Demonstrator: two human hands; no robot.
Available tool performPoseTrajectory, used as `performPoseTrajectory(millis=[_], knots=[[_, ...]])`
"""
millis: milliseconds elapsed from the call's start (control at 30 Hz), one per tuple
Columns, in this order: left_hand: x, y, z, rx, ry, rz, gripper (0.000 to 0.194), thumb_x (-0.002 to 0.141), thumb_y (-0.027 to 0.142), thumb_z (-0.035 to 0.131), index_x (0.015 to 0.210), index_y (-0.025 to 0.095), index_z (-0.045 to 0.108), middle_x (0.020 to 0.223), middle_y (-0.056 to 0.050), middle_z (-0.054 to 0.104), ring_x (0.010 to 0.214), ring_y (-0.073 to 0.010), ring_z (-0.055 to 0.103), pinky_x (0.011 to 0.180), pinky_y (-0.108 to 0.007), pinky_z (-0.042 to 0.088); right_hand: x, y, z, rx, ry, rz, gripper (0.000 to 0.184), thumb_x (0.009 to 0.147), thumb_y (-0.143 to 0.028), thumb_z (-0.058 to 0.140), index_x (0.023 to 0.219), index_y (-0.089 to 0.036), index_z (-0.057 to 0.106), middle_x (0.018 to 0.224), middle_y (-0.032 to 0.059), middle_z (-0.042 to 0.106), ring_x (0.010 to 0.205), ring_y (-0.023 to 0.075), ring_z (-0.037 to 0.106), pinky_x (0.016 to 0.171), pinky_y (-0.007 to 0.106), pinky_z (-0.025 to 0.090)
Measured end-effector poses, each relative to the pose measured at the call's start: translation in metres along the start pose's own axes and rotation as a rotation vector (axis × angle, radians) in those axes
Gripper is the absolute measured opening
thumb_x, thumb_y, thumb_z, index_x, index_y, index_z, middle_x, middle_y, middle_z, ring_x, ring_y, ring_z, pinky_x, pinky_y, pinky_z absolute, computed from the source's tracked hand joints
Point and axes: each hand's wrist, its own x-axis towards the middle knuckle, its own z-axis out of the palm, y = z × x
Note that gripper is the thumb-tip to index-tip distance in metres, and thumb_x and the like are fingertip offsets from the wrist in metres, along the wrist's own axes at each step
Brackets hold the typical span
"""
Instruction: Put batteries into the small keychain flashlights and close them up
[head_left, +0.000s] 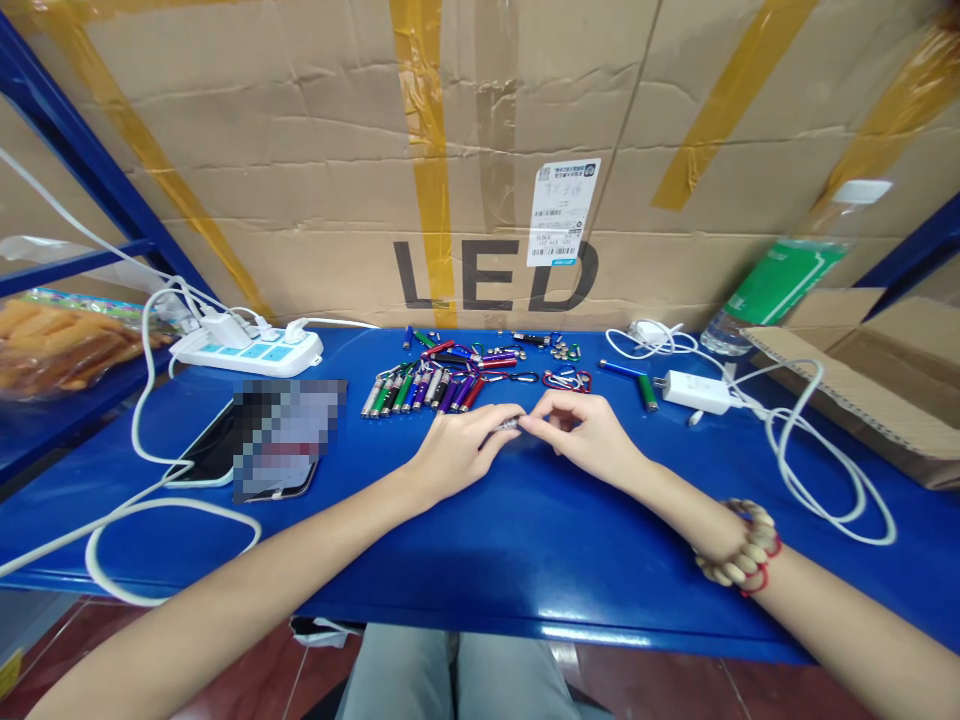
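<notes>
Over the front middle of the blue table, my left hand (461, 445) is closed with a small silvery cylinder (509, 424) between thumb and fingers. The fingers hide most of it. My right hand (581, 435) meets its right end with thumb and forefinger pinched together. Whether a tiny part sits in that pinch is hidden. Just beyond my left hand lies a row of small keychain flashlights (412, 390) in silver, green, black, blue, purple and red. Behind them are more loose tubes, small carabiner clips (566, 380) and several small silvery discs (560, 352).
Two phones (210, 440) and a white power strip (251, 350) with cables lie left. At right are a green tube (646, 392), a white charger (697, 392) with looped cable, a bottle (780, 280) and an open carton (862, 400). A large cardboard box (315, 180) stands behind.
</notes>
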Motion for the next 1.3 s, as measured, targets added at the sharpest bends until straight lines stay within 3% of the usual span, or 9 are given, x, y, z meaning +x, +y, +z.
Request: performPoseTrajectory(millis=[167,300,367,500,700,900,1100,1300], knots=[[0.0003,0.0002,-0.0002,0.03,-0.001,-0.109,0.018,0.089,0.025,0.045,0.102,0.02,0.056,0.093,-0.001,0.069,0.078,-0.0143,0.066,0.064,-0.021,0.049,-0.0002,-0.0003,0.0,-0.042,0.069,-0.017,0.026,0.072,-0.042,0.065,0.078,-0.016,0.067,0.065,0.0006,0.062,0.044,0.0067,0.046,0.045,0.021,0.037],[0.0008,0.0007,-0.0008,0.029,-0.027,-0.115,0.017,0.089,0.025,0.044,0.101,0.02,0.055,0.091,-0.001,0.068,0.078,-0.0152,0.066,0.065,-0.021,0.048,0.0,0.0012,-0.0009,0.038,0.096,-0.106,0.024,0.074,-0.034,0.066,0.091,-0.017,0.069,0.078,0.0031,0.064,0.044,0.0057,0.045,0.045,0.022,0.041],[0.0008,0.0004,-0.0007,0.021,-0.034,-0.104,0.018,0.089,0.025,0.044,0.102,0.02,0.055,0.093,-0.001,0.068,0.081,-0.0157,0.066,0.066,-0.022,0.049,0.0004,0.0013,-0.0013,0.105,0.058,-0.131,0.02,0.074,-0.033,0.066,0.087,-0.017,0.07,0.082,0.0044,0.064,0.045,0.0057,0.047,0.045,0.022,0.043],[0.0008,-0.0003,-0.0006,-0.011,-0.044,-0.095,0.019,0.09,0.024,0.043,0.104,0.02,0.055,0.097,-0.001,0.068,0.085,-0.0156,0.065,0.071,-0.023,0.049,0.001,0.002,-0.0003,0.24,-0.003,-0.041,0.02,0.073,-0.036,0.067,0.082,-0.019,0.071,0.084,0.0048,0.063,0.042,0.0054,0.05,0.039,0.022,0.044],[0.0008,0.0002,-0.0016,0.003,-0.102,-0.02,0.02,0.091,0.022,0.039,0.106,0.017,0.052,0.1,-0.005,0.064,0.089,-0.0176,0.062,0.075,-0.027,0.049,0.0021,0.0072,0.0033,0.402,0.016,0.008,0.02,0.067,-0.038,0.071,0.069,-0.018,0.071,0.08,0.0032,0.06,0.04,0.0046,0.049,0.037,0.022,0.044],[-0.0003,0.0002,-0.0017,-0.024,-0.119,0.03,0.021,0.092,0.019,0.032,0.102,0.016,0.05,0.09,-0.006,0.062,0.083,-0.0163,0.06,0.073,-0.027,0.049,0.0027,0.0088,0.0024,0.424,0.006,0.015,0.019,0.066,-0.038,0.072,0.068,-0.02,0.072,0.078,0.0019,0.058,0.042,0.0047,0.049,0.039,0.023,0.045],[-0.0023,0.0006,-0.0027,-0.146,-0.186,0.016,0.019,0.091,0.016,0.035,0.103,0.016,0.049,0.089,-0.004,0.064,0.077,-0.0144,0.063,0.069,-0.023,0.049,0.0,0.0057,0.0015,0.428,-0.05,0.013,0.019,0.067,-0.039,0.071,0.065,-0.02,0.071,0.074,0.0011,0.057,0.043,0.0055,0.049,0.041,0.023,0.045],[-0.0032,0.0023,-0.0045,-0.151,-0.197,0.031,0.02,0.09,0.017,0.038,0.105,0.017,0.051,0.094,-0.004,0.066,0.081,-0.0145,0.064,0.073,-0.024,0.051,-0.0005,0.0044,0.0025,0.331,-0.019,-0.037,0.025,0.063,-0.042,0.073,0.055,-0.019,0.066,0.066,0.0009,0.054,0.054,0.0098,0.051,0.048,0.025,0.045]])
